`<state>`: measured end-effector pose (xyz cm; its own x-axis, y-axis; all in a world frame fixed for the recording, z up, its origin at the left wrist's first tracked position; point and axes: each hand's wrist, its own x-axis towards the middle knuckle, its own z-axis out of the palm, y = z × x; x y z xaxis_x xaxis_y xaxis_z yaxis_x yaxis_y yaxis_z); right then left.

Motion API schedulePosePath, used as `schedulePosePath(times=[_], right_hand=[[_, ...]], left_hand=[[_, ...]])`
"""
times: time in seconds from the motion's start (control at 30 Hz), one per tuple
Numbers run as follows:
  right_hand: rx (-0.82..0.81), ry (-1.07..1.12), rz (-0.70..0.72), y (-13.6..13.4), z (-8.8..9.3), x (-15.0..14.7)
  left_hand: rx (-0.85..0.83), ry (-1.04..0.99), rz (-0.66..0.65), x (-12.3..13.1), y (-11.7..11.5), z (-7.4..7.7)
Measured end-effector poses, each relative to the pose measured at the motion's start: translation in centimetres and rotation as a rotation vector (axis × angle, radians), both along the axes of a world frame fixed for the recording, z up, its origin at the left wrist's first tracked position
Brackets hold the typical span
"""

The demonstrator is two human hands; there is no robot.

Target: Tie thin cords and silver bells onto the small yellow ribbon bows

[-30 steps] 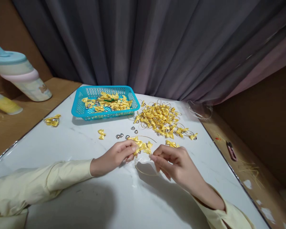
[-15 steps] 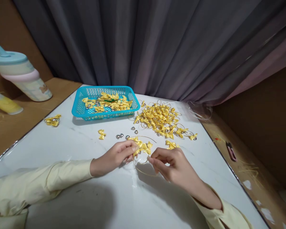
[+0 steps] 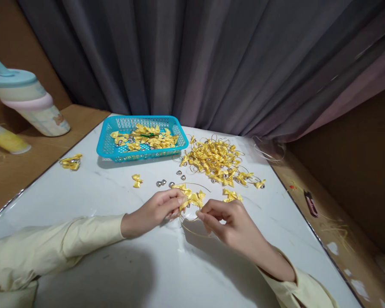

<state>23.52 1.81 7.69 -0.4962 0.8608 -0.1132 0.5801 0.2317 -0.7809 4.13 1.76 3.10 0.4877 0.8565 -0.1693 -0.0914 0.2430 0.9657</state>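
My left hand [image 3: 158,209] pinches a yellow satin ribbon bow [image 3: 184,203] over the middle of the white table. Closed at the fingertips, my right hand [image 3: 231,220] grips a thin gold cord [image 3: 190,220], which curves in a loop between the two hands. Just beyond the fingers lie more yellow bows [image 3: 198,198], partly covered by the held one. A few small silver beads [image 3: 171,185] sit to the left of these. Another loose bow [image 3: 136,181] is farther left, and a small group of bows [image 3: 232,195] lies beyond my right hand.
A blue plastic basket [image 3: 143,158] with bows and silver beads stands at the back. Right of it is a heap of corded bows [image 3: 216,158]. A tumbler [image 3: 28,100] stands on the left, and a small cutter [image 3: 311,204] lies off the table's right edge.
My right hand has shifted slightly left, closer to my left hand, and the cord's loop has narrowed a little. My left hand stays in place with the bow.
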Motion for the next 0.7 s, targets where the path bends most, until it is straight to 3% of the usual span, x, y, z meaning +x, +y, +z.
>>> schedulePosePath(times=[0.7], right_hand=[[0.067,0.063,-0.007,-0.28,-0.38,-0.28]], left_hand=[[-0.149,-0.147,0.058,0.32,0.32,0.78]])
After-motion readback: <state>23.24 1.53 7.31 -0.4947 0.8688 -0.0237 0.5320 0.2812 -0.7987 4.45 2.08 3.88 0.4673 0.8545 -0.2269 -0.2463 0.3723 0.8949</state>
